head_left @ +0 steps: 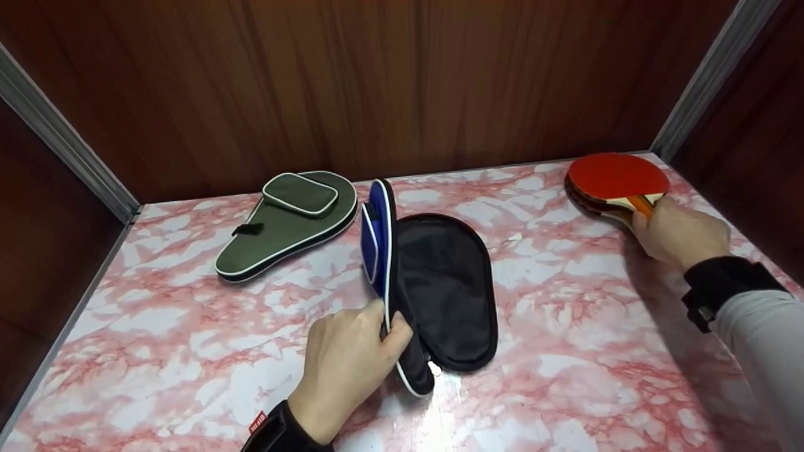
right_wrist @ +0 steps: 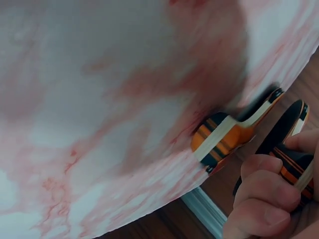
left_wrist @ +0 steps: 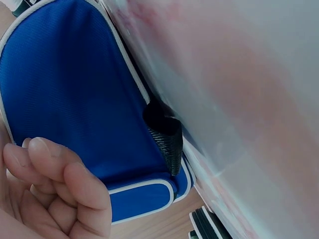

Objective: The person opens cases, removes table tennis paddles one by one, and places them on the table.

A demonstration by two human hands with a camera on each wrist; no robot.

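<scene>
A blue paddle case (head_left: 433,282) lies unzipped at the middle of a pink marbled table (head_left: 565,351). The left hand (head_left: 342,364) pinches its blue lid, holding it upright and showing the empty black lining. Well right of the case, the right hand (head_left: 675,235) curls around the handle of the top red paddle (head_left: 615,179) in a stack. Nothing is in the case yet. Left of it lies a closed green case (head_left: 289,223).

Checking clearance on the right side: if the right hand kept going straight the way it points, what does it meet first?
The right hand grips a paddle by the handle and points toward the back right corner. A second paddle lies right beside it; past that, probably the wooden wall, though depth is unclear.
</scene>
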